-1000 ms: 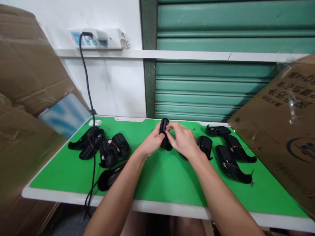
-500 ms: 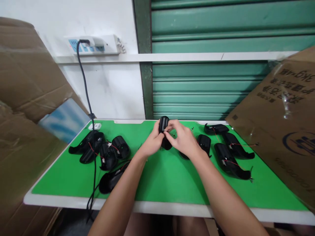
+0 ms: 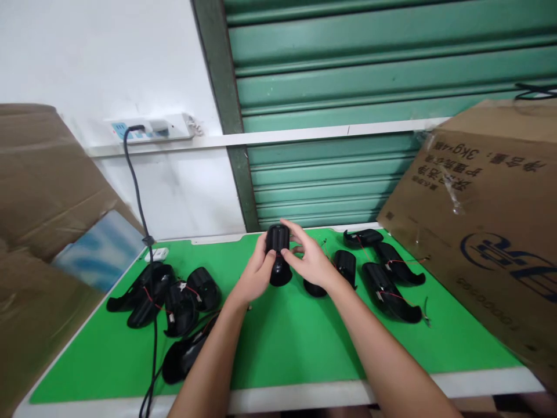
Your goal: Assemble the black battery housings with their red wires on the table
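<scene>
Between both hands, over the middle of the green mat, is a glossy black curved plastic shell (image 3: 281, 273) with a ribbed upper end. My left hand (image 3: 256, 271) grips its left side, the thumb lying across the front. My right hand (image 3: 310, 258) holds the right side, thumb on the front and fingers round the upper edge. Just right of my right hand lies a similar black shell (image 3: 345, 266), partly covered by the hand and forearm. Any wires on the held piece are too small to make out.
Several black shells with thin red wires lie at the left (image 3: 180, 307) and right (image 3: 387, 290) of the green mat (image 3: 296, 348). A black cable (image 3: 138, 197) drops from the power strip (image 3: 152, 129) over the table's left side. Cardboard boxes (image 3: 474, 226) flank the table.
My right fingers have gone from a pinch at the shell's middle to holding its right side and upper edge. The camera view has shifted and tilted.
</scene>
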The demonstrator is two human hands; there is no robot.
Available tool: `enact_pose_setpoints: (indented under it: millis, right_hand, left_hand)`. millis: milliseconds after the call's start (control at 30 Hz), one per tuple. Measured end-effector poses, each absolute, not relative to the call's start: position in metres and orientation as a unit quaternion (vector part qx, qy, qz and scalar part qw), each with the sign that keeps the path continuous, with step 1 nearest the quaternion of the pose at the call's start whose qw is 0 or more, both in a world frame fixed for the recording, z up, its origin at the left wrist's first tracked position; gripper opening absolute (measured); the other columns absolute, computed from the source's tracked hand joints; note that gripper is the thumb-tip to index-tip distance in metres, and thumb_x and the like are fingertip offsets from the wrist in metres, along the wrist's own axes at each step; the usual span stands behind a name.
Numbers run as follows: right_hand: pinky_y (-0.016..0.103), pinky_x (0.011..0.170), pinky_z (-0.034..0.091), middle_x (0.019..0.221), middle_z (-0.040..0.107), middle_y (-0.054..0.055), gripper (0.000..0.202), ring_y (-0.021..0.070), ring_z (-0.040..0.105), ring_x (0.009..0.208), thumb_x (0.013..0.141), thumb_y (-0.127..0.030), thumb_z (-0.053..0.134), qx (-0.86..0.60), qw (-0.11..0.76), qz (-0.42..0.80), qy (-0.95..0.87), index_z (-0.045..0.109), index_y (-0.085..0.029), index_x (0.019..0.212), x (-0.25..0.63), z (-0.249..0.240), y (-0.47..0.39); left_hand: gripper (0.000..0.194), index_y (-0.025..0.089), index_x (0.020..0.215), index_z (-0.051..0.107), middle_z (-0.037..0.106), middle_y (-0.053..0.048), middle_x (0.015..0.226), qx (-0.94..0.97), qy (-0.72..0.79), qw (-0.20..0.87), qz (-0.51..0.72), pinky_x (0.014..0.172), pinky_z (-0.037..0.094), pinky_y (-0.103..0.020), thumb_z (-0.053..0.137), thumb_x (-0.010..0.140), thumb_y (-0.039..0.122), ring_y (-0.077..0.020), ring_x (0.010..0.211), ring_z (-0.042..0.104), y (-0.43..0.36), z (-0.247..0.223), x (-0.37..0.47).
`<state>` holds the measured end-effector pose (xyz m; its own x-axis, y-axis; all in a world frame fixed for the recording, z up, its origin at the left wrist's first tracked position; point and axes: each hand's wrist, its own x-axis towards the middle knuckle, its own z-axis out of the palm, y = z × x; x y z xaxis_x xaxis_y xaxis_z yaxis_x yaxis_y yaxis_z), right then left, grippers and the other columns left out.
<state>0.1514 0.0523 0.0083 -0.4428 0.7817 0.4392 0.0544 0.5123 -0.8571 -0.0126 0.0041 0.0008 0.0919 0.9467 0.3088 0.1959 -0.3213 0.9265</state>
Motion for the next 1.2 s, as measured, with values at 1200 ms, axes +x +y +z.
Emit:
enact_pose_setpoints:
  millis: [1200]
  right_hand:
    - [0.039,0.103,0.055,0.152,0.053,0.005,0.067,0.0234,0.058,0.131,0.08,-0.021,0.061,-0.264,0.433,0.511,-0.694,0.05,-0.028,0.146,0.151,-0.001,0.062]
  left_hand:
    - [0.065,0.021,0.154,0.026,0.043,-0.014,0.159,0.624,0.416,0.419,0.511,0.127,0.028,-0.045,0.052,0.097,0.04,-0.0261,0.15,0.039,0.017,-0.015,-0.007]
